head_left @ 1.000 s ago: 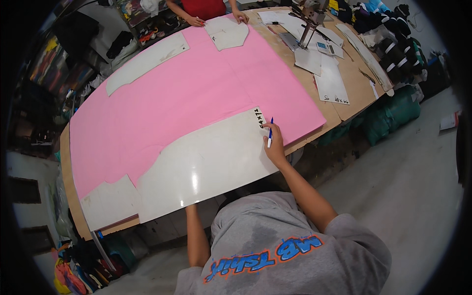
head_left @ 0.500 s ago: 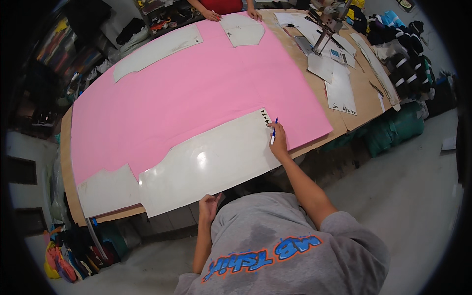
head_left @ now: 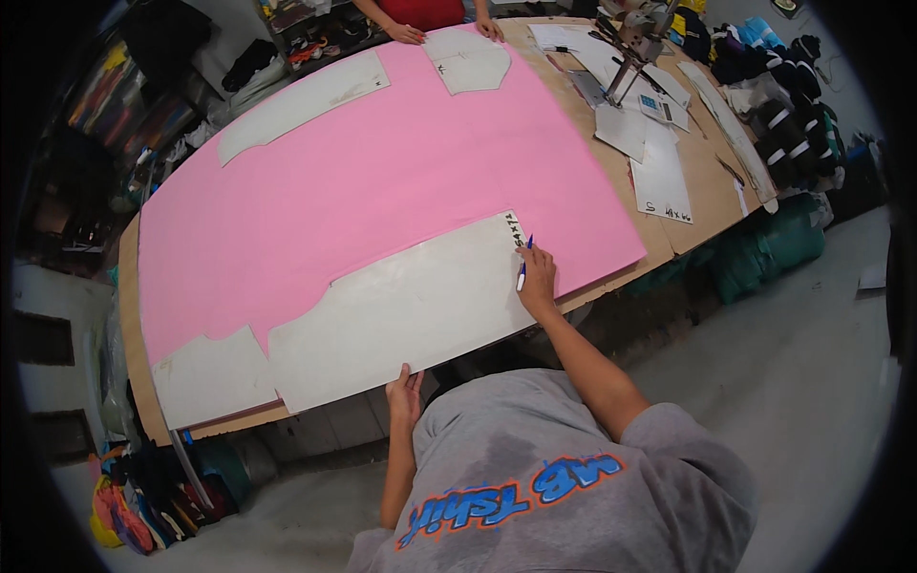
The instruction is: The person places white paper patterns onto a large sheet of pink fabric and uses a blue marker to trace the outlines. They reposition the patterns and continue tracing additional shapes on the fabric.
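Observation:
A large white pattern template (head_left: 401, 296) lies along the near edge of a table spread with pink fabric (head_left: 315, 201). My right hand (head_left: 538, 283) rests at the template's right end, holding a blue-and-white pen (head_left: 523, 267) between its fingers. At the near edge, around the template's middle, my left hand (head_left: 405, 395) touches the rim with fingers stretched upward; nothing shows in it. A smaller white template (head_left: 212, 377) lies to the left, close against the large one.
Across the table, another person's hands (head_left: 408, 34) rest by a small white template (head_left: 470, 62). A long white template (head_left: 306, 105) lies at the far left. On the right stand a cloth-cutting machine (head_left: 632, 48), a calculator (head_left: 655, 107) and several paper patterns (head_left: 662, 177).
The large template has shifted slightly, its left end now farther from me and nearer the smaller template. My left hand has uncurled its fingers onto the edge; my right has slid slightly nearer me.

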Available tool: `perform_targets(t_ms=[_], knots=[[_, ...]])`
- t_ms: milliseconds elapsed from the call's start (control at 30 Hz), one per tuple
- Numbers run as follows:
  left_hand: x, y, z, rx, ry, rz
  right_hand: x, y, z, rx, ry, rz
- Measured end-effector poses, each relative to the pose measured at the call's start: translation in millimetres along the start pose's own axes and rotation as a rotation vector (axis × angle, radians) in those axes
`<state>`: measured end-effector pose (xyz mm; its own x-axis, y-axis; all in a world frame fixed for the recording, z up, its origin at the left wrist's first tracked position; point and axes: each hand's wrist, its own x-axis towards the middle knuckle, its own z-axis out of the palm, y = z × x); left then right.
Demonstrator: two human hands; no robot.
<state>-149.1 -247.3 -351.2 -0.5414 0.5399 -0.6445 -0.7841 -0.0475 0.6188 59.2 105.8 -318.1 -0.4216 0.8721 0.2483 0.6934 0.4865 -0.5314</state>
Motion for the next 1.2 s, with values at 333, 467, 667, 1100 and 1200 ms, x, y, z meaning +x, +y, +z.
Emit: perform_targets(t_ms=[333,467,667,1100,1200], knots=[[-4.1,5.5,17.6,0.138,0.05,0.096,-25.2,7.8,-7.4,-0.005,-0.071,0.001],[-11.1,12.8,22.4,0.175,0.035,0.115,-28.8,7.8,-12.2,-0.057,-0.088,0.041],[-10.6,17.7,31.1,0.2,0.064,0.059,-31.7,5.8,-20.6,-0.067,-0.097,0.071],[9.1,-3.0,16.7,0.074,0.1,0.0,-41.5,9.3,-34.2,-0.037,-0.121,0.008],[6.7,-3.2,21.1,0.115,0.086,-0.042,-49.3,10.8,-39.6,-0.025,-0.11,-0.022]])
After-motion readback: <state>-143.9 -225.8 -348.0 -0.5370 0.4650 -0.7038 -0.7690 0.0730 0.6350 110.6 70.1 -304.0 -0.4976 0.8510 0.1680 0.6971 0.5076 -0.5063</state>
